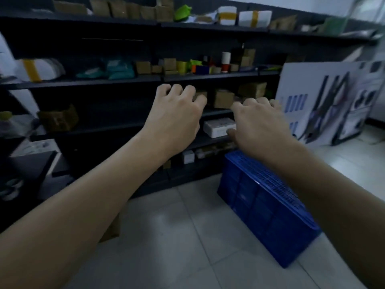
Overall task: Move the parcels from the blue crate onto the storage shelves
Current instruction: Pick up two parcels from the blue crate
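A blue crate (pixel 258 205) stands on the tiled floor in front of the dark storage shelves (pixel 116 82); its inside is hidden from this angle. My left hand (pixel 177 119) reaches toward the shelves with fingers curled and apart, holding nothing. My right hand (pixel 258 126) hovers above the crate's far end, fingers loosely spread, also holding nothing. Between the hands, brown cardboard parcels (pixel 224 98) sit on a middle shelf. A white parcel (pixel 218 127) lies on the shelf below, just left of my right thumb.
Upper shelves carry brown boxes (pixel 143 67), teal bags (pixel 118 69), a green bag (pixel 183 12) and white taped bundles (pixel 255 17). A large white printed board (pixel 325 101) leans at the right. A brown box (pixel 58 119) sits on a left shelf.
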Motion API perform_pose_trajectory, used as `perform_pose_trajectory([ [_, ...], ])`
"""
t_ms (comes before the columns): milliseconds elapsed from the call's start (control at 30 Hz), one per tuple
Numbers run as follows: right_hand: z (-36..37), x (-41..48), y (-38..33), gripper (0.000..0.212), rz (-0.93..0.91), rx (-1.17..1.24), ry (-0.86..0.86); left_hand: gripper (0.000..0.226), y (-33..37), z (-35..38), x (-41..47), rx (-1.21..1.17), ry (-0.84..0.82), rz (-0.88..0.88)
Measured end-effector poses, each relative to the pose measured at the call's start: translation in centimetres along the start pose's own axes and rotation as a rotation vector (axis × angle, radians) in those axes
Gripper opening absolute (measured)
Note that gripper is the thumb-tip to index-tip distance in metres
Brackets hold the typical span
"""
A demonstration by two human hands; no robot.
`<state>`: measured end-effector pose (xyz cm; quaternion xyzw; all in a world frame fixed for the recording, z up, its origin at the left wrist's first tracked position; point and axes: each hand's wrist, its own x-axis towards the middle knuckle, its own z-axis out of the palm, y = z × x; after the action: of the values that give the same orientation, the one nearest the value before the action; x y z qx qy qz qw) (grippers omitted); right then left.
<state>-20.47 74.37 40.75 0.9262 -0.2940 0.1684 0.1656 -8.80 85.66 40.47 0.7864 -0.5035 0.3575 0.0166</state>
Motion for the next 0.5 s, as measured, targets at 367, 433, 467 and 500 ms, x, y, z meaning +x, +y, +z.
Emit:
perform_pose_trajectory([
  [367, 10.3, 10.1, 10.1, 0.041, 0.329, -0.139, -0.078, 0.04, 6.0, 15.6, 16.1, -0.243, 0.012, 0.251],
  [433, 11.5, 13.0, 11.2, 0.043, 0.379, -0.157, -0.065, 0.04, 5.7, 18.1, 19.4, -0.273, 0.032, 0.284],
  [467, 12.1, 14.5, 11.7, 0.043, 0.402, -0.159, -0.067, 0.04, 5.4, 19.3, 21.1, -0.29, 0.039, 0.295],
  [500, 12.7, 16.0, 12.1, 0.044, 0.421, -0.155, -0.071, 0.04, 5.2, 20.4, 22.8, -0.305, 0.043, 0.305],
])
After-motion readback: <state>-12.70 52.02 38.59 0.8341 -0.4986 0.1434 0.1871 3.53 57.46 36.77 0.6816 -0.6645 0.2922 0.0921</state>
